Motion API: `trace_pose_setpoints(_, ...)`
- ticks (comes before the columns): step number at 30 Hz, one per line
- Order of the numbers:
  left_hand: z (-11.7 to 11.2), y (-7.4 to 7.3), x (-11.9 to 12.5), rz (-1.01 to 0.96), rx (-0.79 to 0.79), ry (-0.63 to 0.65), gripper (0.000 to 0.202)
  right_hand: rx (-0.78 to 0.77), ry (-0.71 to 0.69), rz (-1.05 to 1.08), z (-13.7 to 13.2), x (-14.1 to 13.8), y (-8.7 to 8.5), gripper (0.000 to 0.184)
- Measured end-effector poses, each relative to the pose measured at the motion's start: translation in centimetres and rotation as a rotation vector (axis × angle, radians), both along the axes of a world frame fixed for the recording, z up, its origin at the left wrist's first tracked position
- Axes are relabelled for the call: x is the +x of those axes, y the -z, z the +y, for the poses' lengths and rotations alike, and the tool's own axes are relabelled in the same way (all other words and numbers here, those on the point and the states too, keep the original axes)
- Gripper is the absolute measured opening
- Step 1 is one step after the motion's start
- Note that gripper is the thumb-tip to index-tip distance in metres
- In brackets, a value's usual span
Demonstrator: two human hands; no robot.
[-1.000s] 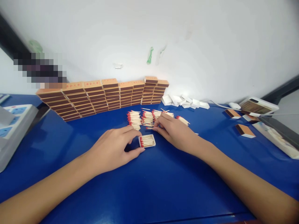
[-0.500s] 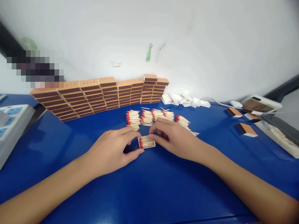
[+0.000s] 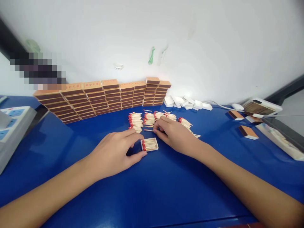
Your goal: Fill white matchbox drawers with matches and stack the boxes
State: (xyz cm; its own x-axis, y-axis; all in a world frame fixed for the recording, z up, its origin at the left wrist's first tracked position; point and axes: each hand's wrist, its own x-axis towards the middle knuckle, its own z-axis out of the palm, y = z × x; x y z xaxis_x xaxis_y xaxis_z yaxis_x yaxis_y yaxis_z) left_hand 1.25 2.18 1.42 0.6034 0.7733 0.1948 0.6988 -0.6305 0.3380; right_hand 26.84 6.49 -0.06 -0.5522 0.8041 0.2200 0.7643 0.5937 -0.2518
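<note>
While one power strip lies far to the left of the tray, eight stacks of boxes stand behind the tray, most of them off to its left. One left hand reaches in at the tray's left end, its thumb and forefinger closed on the two corners there. That one open tray lies flat on the table, partly filled with red-headed matches too crowded to count. Five piles of matches lie beyond the tray, from just left of it to its right, the right hand partly hiding some.

Just behind the tray, one match points its red head left, its other end pinched between the thumb and forefinger of the right hand. Farther back, right of the tray, several white trays lie heaped; their overlap prevents an exact count. Three loose boxes lie well to the tray's right, with one white device behind them.
</note>
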Motion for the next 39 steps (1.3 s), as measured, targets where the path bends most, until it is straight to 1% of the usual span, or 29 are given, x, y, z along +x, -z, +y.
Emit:
trace_pose_setpoints(4,0.0,0.0,0.0,0.000,0.010,0.000,0.023,0.013,0.014,-0.029,0.2,0.5,-0.1,0.010)
trace_pose_setpoints(9,0.0,0.0,0.0,0.000,0.000,-0.001,0.023,0.023,0.008,0.017,0.2,0.6,-0.2,0.007)
trace_pose_setpoints(12,0.0,0.1,0.0,0.002,-0.006,-0.003,0.023,0.036,-0.005,0.023,0.2,0.5,0.0,0.010)
trace_pose_setpoints(17,-0.1,0.0,0.0,0.001,-0.008,-0.004,0.023,0.008,0.026,-0.005,0.6,0.5,0.2,0.011)
trace_pose_setpoints(20,-0.1,0.0,0.0,-0.001,-0.004,-0.003,0.024,-0.004,0.039,-0.033,0.5,0.4,0.0,0.011)
trace_pose_setpoints(24,0.0,0.1,-0.1,-0.009,0.018,-0.020,0.024,0.002,0.001,0.007,-0.7,0.3,-1.1,0.009)
trace_pose_setpoints(28,0.3,0.4,-0.2,-0.016,0.038,-0.040,0.027,-0.025,-0.106,-0.008,-2.2,0.1,-2.2,0.009)
trace_pose_setpoints(31,0.3,0.6,-0.2,-0.018,0.044,-0.036,0.030,-0.072,-0.157,-0.018,-2.7,-0.1,-2.3,0.011)
trace_pose_setpoints(35,0.3,0.5,-0.2,-0.019,0.036,-0.023,0.029,-0.115,-0.144,0.016,-2.5,-0.1,-2.2,0.009)
trace_pose_setpoints(39,0.3,0.5,-0.1,-0.019,0.036,-0.026,0.028,-0.162,-0.148,0.055,-2.6,-0.2,-2.4,0.008)
